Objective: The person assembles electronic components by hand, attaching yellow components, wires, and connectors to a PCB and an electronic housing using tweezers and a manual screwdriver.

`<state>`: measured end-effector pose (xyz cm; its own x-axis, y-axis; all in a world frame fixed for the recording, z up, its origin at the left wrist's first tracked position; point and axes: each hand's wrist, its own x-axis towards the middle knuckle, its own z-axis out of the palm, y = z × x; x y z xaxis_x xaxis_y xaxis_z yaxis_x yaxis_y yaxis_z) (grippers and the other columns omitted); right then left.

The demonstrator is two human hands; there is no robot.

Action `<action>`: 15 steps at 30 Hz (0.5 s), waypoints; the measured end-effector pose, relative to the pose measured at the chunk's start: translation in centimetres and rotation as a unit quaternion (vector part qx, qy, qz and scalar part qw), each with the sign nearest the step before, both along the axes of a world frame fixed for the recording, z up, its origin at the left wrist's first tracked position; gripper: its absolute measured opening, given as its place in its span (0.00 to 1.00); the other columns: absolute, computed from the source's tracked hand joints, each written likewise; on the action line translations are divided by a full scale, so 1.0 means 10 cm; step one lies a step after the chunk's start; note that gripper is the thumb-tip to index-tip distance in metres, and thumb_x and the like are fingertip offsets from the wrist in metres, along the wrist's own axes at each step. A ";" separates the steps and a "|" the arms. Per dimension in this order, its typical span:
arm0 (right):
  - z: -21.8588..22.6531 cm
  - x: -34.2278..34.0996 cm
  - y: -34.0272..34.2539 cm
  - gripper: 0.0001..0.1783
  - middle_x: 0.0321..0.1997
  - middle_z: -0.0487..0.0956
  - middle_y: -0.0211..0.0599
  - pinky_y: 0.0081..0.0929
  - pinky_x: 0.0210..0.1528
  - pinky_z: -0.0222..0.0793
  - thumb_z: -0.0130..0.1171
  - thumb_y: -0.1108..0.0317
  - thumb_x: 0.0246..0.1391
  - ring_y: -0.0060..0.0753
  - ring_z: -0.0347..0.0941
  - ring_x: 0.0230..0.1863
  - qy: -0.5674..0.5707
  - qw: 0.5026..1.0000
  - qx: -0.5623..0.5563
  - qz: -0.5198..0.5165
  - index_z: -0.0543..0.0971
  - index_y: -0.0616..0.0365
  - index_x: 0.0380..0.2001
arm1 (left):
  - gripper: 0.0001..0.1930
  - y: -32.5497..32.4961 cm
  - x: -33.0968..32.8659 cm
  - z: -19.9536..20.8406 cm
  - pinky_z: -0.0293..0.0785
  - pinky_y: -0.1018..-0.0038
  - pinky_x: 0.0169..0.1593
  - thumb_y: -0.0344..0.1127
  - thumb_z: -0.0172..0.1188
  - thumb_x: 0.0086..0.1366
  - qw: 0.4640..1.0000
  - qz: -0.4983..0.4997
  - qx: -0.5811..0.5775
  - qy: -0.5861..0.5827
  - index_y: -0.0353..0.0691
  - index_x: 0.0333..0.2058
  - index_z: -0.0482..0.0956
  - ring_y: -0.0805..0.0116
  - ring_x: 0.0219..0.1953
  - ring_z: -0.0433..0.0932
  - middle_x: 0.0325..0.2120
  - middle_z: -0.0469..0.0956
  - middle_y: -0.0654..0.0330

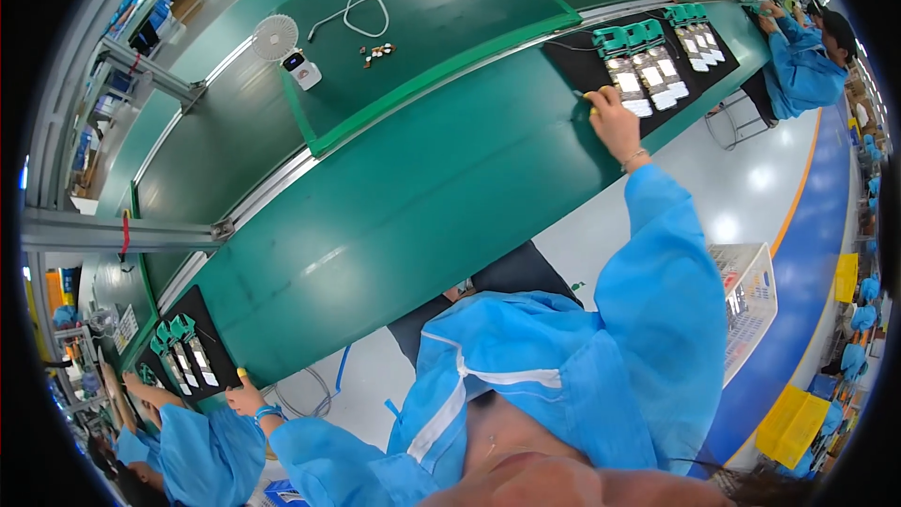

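Note:
My right hand [615, 124] is stretched far to the right, its fingers pinched at the left edge of a black mat [568, 64]. On that mat lie rows of flat pale pieces [631, 84] with green connector-like ends [629, 36]. Yellow covers show on some fingertips. Down at the far left, my left hand [246, 398] is at the near corner of another black mat [218, 343], its thumb and fingers closing about the corner. Similar green-ended strips [184, 355] lie there. The fingers' undersides are hidden at both mats.
The green bench [394, 197] runs between the mats. Behind it are a small white fan [278, 40], a pale cable [375, 19] and some small parts [377, 55]. Co-workers in blue sit at the right [805, 75] and lower left [211, 451]. A white crate [751, 300] stands right.

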<state>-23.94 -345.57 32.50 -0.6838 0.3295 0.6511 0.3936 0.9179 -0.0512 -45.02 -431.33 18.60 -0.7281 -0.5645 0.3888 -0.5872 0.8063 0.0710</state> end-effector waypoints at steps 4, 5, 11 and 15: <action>-0.01 -0.19 0.11 0.13 0.38 0.72 0.33 0.40 0.25 0.73 0.51 0.67 0.49 0.45 0.75 0.28 -0.054 0.993 0.085 -0.062 0.73 0.41 0.41 | 0.37 -1.34 -0.02 -0.19 0.70 0.56 0.50 0.58 0.65 0.50 0.989 -0.076 0.121 -0.032 0.27 0.45 0.72 0.44 0.45 0.74 0.42 0.75 0.40; -0.05 -0.16 0.17 0.15 0.37 0.73 0.35 0.41 0.24 0.73 0.50 0.66 0.51 0.45 0.75 0.28 -0.115 0.980 0.078 -0.142 0.73 0.40 0.43 | 0.38 -1.35 -0.13 -0.16 0.70 0.57 0.50 0.59 0.65 0.50 0.983 -0.117 0.138 0.024 0.26 0.45 0.72 0.44 0.46 0.74 0.43 0.75 0.40; -0.40 -0.09 0.96 0.22 0.39 0.74 0.51 0.44 0.41 0.68 0.50 0.56 0.58 0.53 0.71 0.41 -0.154 0.973 0.035 -0.170 0.72 0.61 0.48 | 0.38 -0.96 -0.37 0.28 0.68 0.58 0.52 0.48 0.70 0.45 0.974 -0.075 0.205 0.063 0.36 0.52 0.66 0.44 0.50 0.71 0.47 0.72 0.46; -0.51 -0.33 0.01 0.17 0.43 0.74 0.48 0.41 0.42 0.67 0.50 0.62 0.59 0.50 0.72 0.42 -0.061 0.998 -0.027 0.010 0.72 0.63 0.46 | 0.47 -0.73 -0.52 0.58 0.77 0.66 0.41 0.34 0.74 0.37 0.867 0.078 0.469 0.150 0.30 0.55 0.57 0.52 0.41 0.75 0.50 0.65 0.41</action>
<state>-27.25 -345.48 27.42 -0.7641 0.3474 0.5436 0.3818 0.9227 -0.0531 -50.22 -438.62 24.45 -0.5605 -0.8170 -0.1355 -0.5254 0.2244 0.8207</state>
